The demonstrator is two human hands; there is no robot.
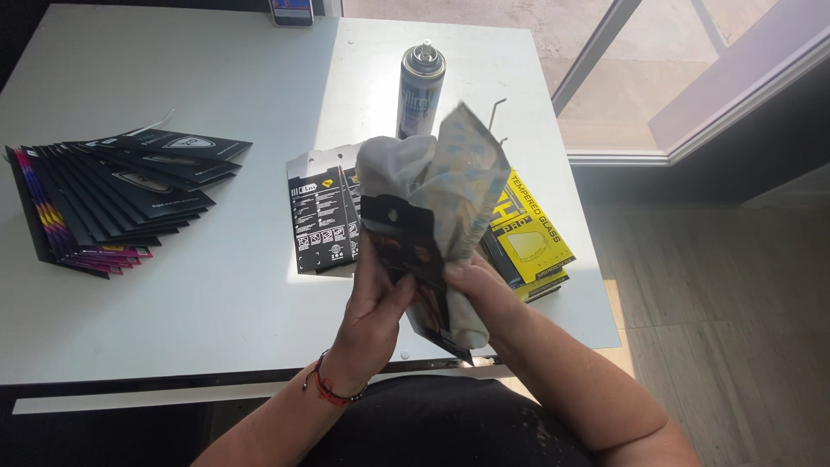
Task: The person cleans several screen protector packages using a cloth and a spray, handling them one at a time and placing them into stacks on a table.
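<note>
Your left hand (pixel 373 298) pinched a black flat package (pixel 406 246) above the table's (pixel 216 294) near edge. Your right hand (pixel 480 290) clutched a grey cloth (pixel 437 186) against it, fingers pressed together.

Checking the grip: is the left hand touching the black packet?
Touching. The head view shows the left hand wrapped around the black packet, its thumb pressed on the front face.
</note>
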